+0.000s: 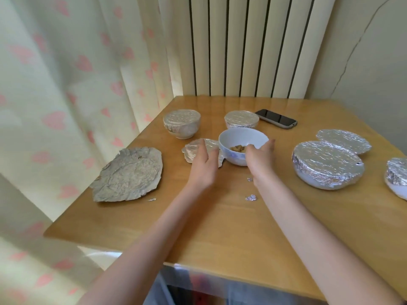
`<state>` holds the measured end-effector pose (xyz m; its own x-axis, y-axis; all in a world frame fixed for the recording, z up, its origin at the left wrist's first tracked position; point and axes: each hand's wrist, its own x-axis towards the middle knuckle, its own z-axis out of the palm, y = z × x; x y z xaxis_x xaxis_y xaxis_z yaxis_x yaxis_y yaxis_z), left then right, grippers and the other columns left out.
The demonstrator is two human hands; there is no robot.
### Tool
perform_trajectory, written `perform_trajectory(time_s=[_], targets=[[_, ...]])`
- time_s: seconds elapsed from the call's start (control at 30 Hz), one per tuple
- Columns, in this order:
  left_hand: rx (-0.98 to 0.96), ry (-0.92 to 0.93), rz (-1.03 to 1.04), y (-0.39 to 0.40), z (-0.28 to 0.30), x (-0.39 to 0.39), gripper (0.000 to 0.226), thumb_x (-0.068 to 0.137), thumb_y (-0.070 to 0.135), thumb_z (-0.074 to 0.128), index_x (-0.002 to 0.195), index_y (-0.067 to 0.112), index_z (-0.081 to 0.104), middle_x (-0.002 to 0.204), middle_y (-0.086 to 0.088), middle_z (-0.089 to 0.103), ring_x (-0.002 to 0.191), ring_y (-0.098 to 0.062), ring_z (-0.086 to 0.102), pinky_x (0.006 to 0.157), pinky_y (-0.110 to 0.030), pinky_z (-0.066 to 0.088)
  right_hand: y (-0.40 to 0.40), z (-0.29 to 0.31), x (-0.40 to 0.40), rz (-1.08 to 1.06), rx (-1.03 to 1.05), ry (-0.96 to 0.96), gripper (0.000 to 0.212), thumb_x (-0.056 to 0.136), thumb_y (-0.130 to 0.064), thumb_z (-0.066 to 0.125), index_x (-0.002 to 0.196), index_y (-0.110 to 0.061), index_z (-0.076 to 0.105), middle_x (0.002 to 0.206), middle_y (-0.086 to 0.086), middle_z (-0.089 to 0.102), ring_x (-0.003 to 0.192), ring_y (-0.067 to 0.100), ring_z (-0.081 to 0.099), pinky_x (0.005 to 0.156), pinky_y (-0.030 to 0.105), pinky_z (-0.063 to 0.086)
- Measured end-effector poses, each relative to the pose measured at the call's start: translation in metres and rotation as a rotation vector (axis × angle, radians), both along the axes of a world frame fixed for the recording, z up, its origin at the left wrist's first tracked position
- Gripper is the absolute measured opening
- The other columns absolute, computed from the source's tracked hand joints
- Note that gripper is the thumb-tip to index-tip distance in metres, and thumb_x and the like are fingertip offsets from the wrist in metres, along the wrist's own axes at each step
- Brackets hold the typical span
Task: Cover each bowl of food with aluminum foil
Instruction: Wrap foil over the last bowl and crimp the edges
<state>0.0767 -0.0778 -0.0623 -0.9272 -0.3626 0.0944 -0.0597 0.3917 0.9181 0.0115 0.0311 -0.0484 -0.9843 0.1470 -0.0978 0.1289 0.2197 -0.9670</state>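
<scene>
Your left hand (201, 160) rests flat-fingered on the small crumpled foil sheet (193, 150) lying just left of the uncovered white bowl (241, 144), whose right rim your right hand (262, 153) cups.

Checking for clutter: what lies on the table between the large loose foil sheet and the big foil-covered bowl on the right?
In the head view, two crumpled foil scraps and both forearms.

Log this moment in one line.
right hand grips open bowl | left hand on small foil sheet | uncovered
</scene>
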Motion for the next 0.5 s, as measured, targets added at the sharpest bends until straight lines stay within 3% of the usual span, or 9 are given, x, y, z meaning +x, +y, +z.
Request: perform_trajectory(time_s=[0.03, 0.1, 0.13, 0.2, 0.23, 0.3, 0.4, 0.5], targets=[[0.031, 0.006, -0.033, 0.002, -0.001, -0.003, 0.057, 0.103, 0.038, 0.032, 0.151, 0.006, 0.026, 0.157, -0.005, 0.03, 0.144, -0.016, 0.026, 0.116, -0.027, 0.017, 0.001, -0.004, -0.004, -0.009, -0.016, -0.002, 0.067, 0.096, -0.017, 0.041, 0.153, -0.014, 0.004, 0.154, 0.006, 0.027, 0.131, 0.029, 0.039, 0.084, 0.041, 0.049], [0.008, 0.048, -0.07, 0.009, -0.005, -0.007, 0.046, 0.103, 0.037, 0.032, 0.135, 0.007, 0.044, 0.138, -0.006, 0.049, 0.127, -0.012, 0.042, 0.106, -0.025, 0.031, 0.005, -0.011, -0.008, -0.014, -0.048, 0.018, 0.057, 0.096, -0.015, 0.041, 0.149, -0.014, 0.021, 0.143, 0.007, 0.042, 0.122, 0.028, 0.046, 0.065, 0.031, 0.045], [-0.014, 0.057, -0.088, 0.012, -0.006, -0.007, 0.042, 0.103, 0.035, 0.032, 0.134, 0.009, 0.045, 0.135, -0.003, 0.049, 0.126, -0.011, 0.041, 0.105, -0.022, 0.031, 0.008, -0.014, -0.009, -0.007, -0.054, 0.041, 0.051, 0.094, -0.015, 0.042, 0.145, -0.014, 0.031, 0.137, 0.007, 0.049, 0.116, 0.027, 0.051, 0.057, 0.027, 0.042], [0.006, 0.073, -0.104, 0.019, -0.003, -0.003, 0.055, 0.101, 0.041, 0.034, 0.144, 0.008, 0.037, 0.15, -0.005, 0.039, 0.142, -0.017, 0.029, 0.116, -0.028, 0.023, 0.012, -0.012, -0.006, 0.005, -0.06, 0.086, 0.044, 0.091, -0.014, 0.043, 0.136, -0.013, 0.043, 0.124, 0.007, 0.058, 0.1, 0.023, 0.056, 0.046, 0.023, 0.037], [0.023, 0.088, -0.105, 0.023, 0.002, 0.003, 0.059, 0.101, 0.042, 0.035, 0.15, 0.008, 0.03, 0.157, -0.005, 0.03, 0.147, -0.016, 0.021, 0.12, -0.031, 0.017, 0.014, -0.01, -0.002, 0.006, -0.063, 0.1, 0.041, 0.09, -0.015, 0.043, 0.131, -0.012, 0.048, 0.116, 0.007, 0.06, 0.092, 0.022, 0.056, 0.045, 0.023, 0.035], [0.035, 0.14, -0.091, 0.023, 0.007, 0.019, 0.057, 0.104, 0.034, 0.039, 0.154, 0.015, 0.019, 0.16, 0.008, 0.019, 0.145, 0.001, 0.014, 0.118, -0.017, 0.011, 0.019, -0.004, 0.01, 0.023, -0.08, 0.156, 0.031, 0.087, -0.015, 0.045, 0.115, -0.012, 0.056, 0.093, 0.003, 0.06, 0.073, 0.019, 0.052, 0.046, 0.023, 0.036], [0.084, 0.22, -0.041, 0.015, 0.001, 0.06, 0.057, 0.1, 0.028, 0.051, 0.147, 0.033, 0.02, 0.145, 0.03, 0.024, 0.128, 0.023, 0.023, 0.105, 0.0, 0.019, 0.02, -0.002, 0.042, 0.146, -0.094, 0.254, 0.015, 0.082, -0.014, 0.051, 0.09, -0.02, 0.063, 0.069, -0.007, 0.058, 0.058, 0.011, 0.049, 0.053, 0.026, 0.041], [0.121, 0.196, 0.022, 0.008, -0.017, 0.101, 0.068, 0.088, 0.042, 0.055, 0.144, 0.041, 0.016, 0.151, 0.026, 0.022, 0.14, 0.007, 0.026, 0.118, -0.029, 0.025, 0.01, -0.016, 0.07, 0.273, -0.1, 0.157, 0.016, 0.081, -0.012, 0.053, 0.083, -0.022, 0.065, 0.074, -0.009, 0.066, 0.068, 0.008, 0.057, 0.073, 0.037, 0.053]])
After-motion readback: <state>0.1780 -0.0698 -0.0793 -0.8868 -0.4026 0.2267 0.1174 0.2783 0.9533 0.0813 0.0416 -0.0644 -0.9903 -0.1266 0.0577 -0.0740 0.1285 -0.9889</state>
